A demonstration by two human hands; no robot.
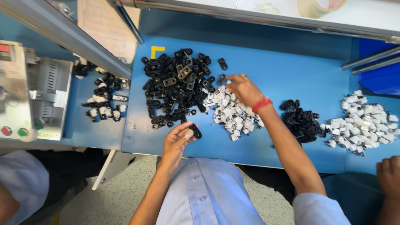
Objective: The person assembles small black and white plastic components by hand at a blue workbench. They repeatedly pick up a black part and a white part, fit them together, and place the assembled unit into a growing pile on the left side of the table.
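Closest in, the left hand [177, 141] has its fingers clamped on a small black clip [195, 131] just above the blue surface [271, 62]. Beyond, the right hand [243, 88] presses bunched fingers into the white pieces [235, 116], beside the black pile [177, 85].

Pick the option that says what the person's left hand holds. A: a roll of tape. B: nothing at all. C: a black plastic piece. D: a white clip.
C: the left hand pinches a black plastic piece at its fingertips, near the table's front edge, while the right hand reaches into the white pile.
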